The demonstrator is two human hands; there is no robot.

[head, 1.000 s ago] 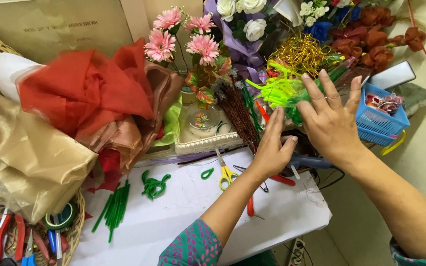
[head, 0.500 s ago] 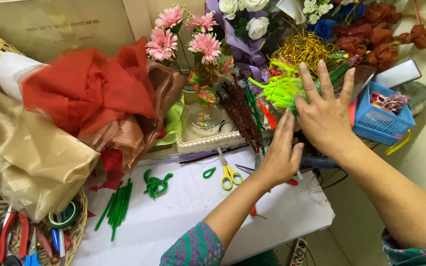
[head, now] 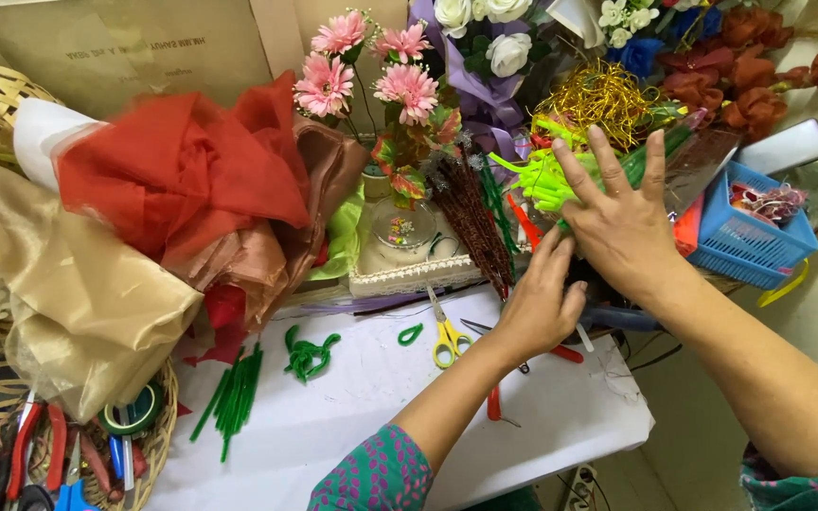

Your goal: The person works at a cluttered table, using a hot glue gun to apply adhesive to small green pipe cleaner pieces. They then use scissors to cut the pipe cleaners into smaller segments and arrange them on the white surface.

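You are reaching with both hands into the heap of craft supplies at the far right edge of the white table (head: 352, 416). Your right hand (head: 622, 222) is lying flat and released, fingers spread, on top of the bunch of neon green pipe cleaners (head: 532, 175), which is lying in that heap just below the tangle of gold wire (head: 598, 95). Your left hand (head: 540, 303) is curling loosely just under it, fingertips touching the dark clutter there; whether it is gripping anything, you cannot tell from this view. Just left of your left hand one pair of yellow-handled scissors (head: 445, 333) is lying on the table, and one red-handled tool (head: 492, 402) is poking out beneath your wrist. Farther left, one small heap of straight dark green stems (head: 231, 397) and one knot of curled green wire (head: 307, 355) are lying apart. Four pink fabric flowers (head: 371, 61) are standing behind, and one blue plastic basket (head: 750, 241) is sitting to your right.
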